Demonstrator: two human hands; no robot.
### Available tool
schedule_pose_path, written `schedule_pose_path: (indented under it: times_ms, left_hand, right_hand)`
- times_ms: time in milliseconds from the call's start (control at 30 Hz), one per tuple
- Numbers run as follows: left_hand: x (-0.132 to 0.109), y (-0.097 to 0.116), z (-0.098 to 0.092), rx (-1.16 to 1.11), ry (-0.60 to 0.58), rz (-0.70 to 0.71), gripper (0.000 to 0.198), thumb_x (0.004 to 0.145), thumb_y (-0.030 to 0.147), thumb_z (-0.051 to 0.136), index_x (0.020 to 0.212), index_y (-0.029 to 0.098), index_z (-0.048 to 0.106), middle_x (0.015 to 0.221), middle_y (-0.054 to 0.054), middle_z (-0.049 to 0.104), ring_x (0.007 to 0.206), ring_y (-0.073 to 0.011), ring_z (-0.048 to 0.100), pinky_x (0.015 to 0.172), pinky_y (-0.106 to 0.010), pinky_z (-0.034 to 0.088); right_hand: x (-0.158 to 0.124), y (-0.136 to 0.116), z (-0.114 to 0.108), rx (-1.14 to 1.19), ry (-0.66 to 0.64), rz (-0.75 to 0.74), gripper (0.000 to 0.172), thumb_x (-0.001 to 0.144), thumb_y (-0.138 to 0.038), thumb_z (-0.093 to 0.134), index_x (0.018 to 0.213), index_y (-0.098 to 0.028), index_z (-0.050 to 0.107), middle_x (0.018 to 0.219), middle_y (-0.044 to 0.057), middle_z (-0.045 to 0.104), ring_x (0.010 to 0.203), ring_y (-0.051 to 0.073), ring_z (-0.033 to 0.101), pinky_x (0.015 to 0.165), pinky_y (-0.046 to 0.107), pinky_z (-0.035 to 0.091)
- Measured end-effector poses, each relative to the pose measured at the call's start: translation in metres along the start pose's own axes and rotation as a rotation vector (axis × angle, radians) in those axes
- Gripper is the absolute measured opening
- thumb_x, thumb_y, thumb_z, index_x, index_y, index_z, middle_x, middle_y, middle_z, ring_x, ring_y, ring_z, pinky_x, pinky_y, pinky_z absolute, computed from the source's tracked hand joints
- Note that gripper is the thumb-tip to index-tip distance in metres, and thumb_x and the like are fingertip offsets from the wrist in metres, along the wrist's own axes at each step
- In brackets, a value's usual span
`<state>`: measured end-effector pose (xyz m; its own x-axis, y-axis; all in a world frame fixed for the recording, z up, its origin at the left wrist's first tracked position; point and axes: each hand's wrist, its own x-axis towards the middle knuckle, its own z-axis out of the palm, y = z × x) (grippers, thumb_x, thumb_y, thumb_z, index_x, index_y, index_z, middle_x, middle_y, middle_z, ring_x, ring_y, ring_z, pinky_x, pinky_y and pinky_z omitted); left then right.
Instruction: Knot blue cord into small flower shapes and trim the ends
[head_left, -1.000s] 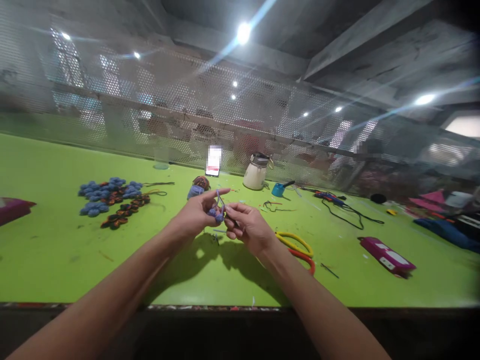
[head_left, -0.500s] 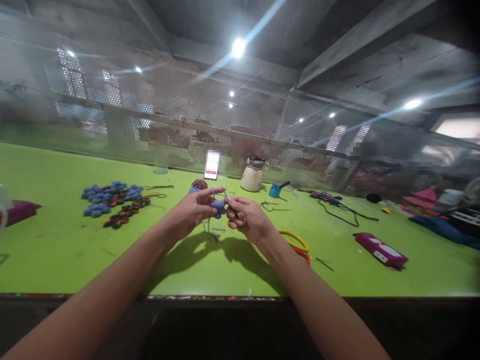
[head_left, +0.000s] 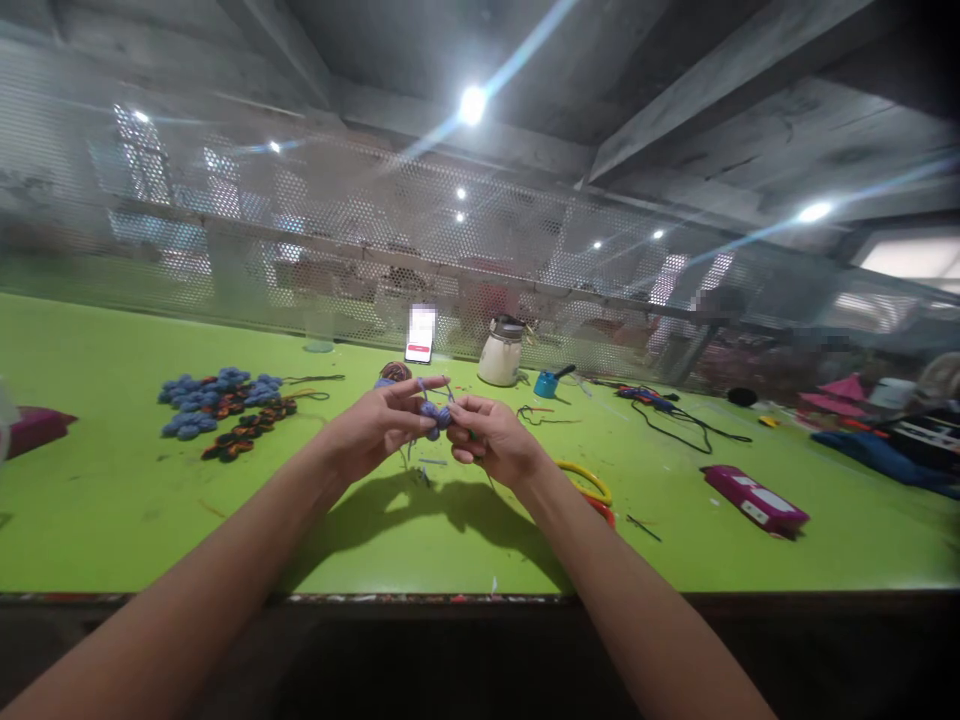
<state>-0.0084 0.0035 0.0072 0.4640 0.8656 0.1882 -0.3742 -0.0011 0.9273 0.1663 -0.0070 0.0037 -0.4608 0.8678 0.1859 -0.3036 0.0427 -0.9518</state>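
Left grip (head_left: 377, 425) on blue crochet (head_left: 433, 417), right wrist (head_left: 534, 472) overlapping scissors (head_left: 595, 479), phone (head_left: 420, 336) beyond.

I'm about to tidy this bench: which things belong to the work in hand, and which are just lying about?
Likely belonging:
- blue crochet piece, between the fingers of the left hand and right hand
- yarn balls
- blue crochet flowers
- scissors, perhaps

Apparently just lying about:
- smartphone
- cream jug
- turquoise pot
- magenta object, right

Workshop; concrete ceiling (head_left: 420, 60); perforated screen (head_left: 427, 240); green worktable (head_left: 112, 530)
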Motion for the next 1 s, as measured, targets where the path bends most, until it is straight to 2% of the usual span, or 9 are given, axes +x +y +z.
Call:
schedule_pose_path:
  times_ms: [100, 233, 433, 633, 800, 1000]
  left_hand:
    - [-0.002, 0.002, -0.001, -0.105, -0.015, -0.019, 0.057, 0.061, -0.001, 0.07, 0.116, 0.015, 0.063, 0.086, -0.007, 0.07, 0.079, -0.0143, 0.063, 0.077, -0.027, 0.045]
    - [-0.004, 0.003, -0.001, -0.126, -0.038, 0.001, 0.053, 0.063, 0.001, 0.071, 0.113, 0.016, 0.065, 0.083, -0.005, 0.069, 0.079, -0.0135, 0.063, 0.079, -0.026, 0.045]
    - [-0.003, 0.002, -0.003, 0.053, -0.049, 0.062, 0.052, 0.065, 0.008, 0.074, 0.116, 0.017, 0.063, 0.082, -0.004, 0.067, 0.075, -0.0134, 0.061, 0.074, -0.028, 0.042]
    - [0.0, 0.002, -0.003, 0.228, -0.001, 0.111, 0.055, 0.064, 0.009, 0.072, 0.118, 0.012, 0.062, 0.073, -0.004, 0.065, 0.067, -0.014, 0.057, 0.069, -0.031, 0.041]
    - [-0.002, 0.005, 0.001, 0.37, 0.05, 0.089, 0.057, 0.063, 0.009, 0.068, 0.119, 0.013, 0.061, 0.069, 0.0, 0.061, 0.066, -0.0138, 0.055, 0.068, -0.031, 0.041]
    - [-0.003, 0.007, 0.001, 0.438, 0.13, 0.05, 0.055, 0.062, 0.009, 0.068, 0.116, 0.008, 0.062, 0.073, -0.003, 0.064, 0.068, -0.0144, 0.056, 0.072, -0.031, 0.041]
  right_hand:
    - [-0.001, 0.0, -0.002, 0.025, -0.097, -0.02, 0.026, 0.074, -0.033, 0.071, 0.074, -0.016, 0.051, 0.051, -0.008, 0.045, 0.038, 0.002, 0.027, 0.041, 0.018, 0.031]
    - [-0.001, 0.002, -0.004, 0.01, -0.123, -0.068, 0.023, 0.078, -0.033, 0.067, 0.077, -0.016, 0.052, 0.055, -0.006, 0.05, 0.038, 0.002, 0.029, 0.043, 0.019, 0.033]
    - [0.0, 0.006, -0.006, -0.058, -0.075, -0.117, 0.025, 0.075, -0.036, 0.069, 0.077, -0.016, 0.054, 0.055, -0.006, 0.049, 0.042, 0.005, 0.036, 0.043, 0.02, 0.036]
    - [0.004, 0.008, -0.012, -0.283, 0.013, -0.256, 0.025, 0.077, -0.037, 0.067, 0.088, -0.014, 0.062, 0.049, -0.008, 0.045, 0.038, 0.005, 0.033, 0.043, 0.022, 0.04]
    - [0.01, 0.011, -0.022, -0.481, 0.079, -0.366, 0.034, 0.077, -0.032, 0.066, 0.104, -0.011, 0.066, 0.044, -0.009, 0.043, 0.036, 0.005, 0.036, 0.039, 0.02, 0.036]
    - [0.009, 0.011, -0.025, -0.646, 0.11, -0.363, 0.037, 0.078, -0.032, 0.061, 0.106, -0.008, 0.069, 0.045, -0.006, 0.042, 0.039, 0.006, 0.033, 0.04, 0.021, 0.031]
